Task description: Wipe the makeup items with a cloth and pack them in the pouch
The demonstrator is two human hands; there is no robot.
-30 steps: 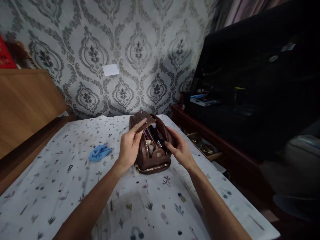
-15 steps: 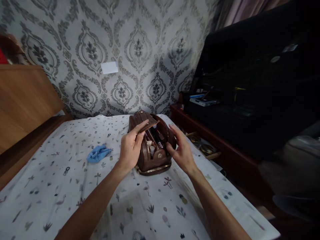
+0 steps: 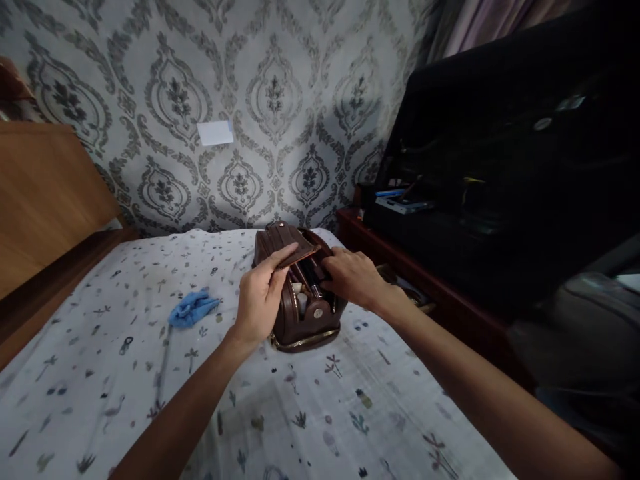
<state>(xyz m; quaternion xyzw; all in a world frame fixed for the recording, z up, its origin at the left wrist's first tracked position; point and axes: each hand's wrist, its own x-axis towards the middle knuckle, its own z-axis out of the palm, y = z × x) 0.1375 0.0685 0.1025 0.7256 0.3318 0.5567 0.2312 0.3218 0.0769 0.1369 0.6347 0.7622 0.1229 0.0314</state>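
Note:
A brown leather toiletry bag (image 3: 305, 320) stands open on a bed covered by a white printed sheet (image 3: 150, 373). Small bottles and tubes show inside it. My left hand (image 3: 261, 297) grips the bag's left flap, thumb on top, holding it back. My right hand (image 3: 350, 277) reaches over the open top from the right, palm down, fingers curled into the opening among the items. I cannot make out whether those fingers hold anything.
A crumpled blue cloth (image 3: 193, 308) lies on the sheet left of the bag. A wooden headboard (image 3: 45, 200) rises at the left. To the right stands a dark red cabinet (image 3: 400, 267) with a black screen (image 3: 500, 153) on it. Patterned wallpaper is behind.
My right hand has moved from the bag's right side up and over the open top, fingers now in the opening. My left hand keeps its hold on the flap.

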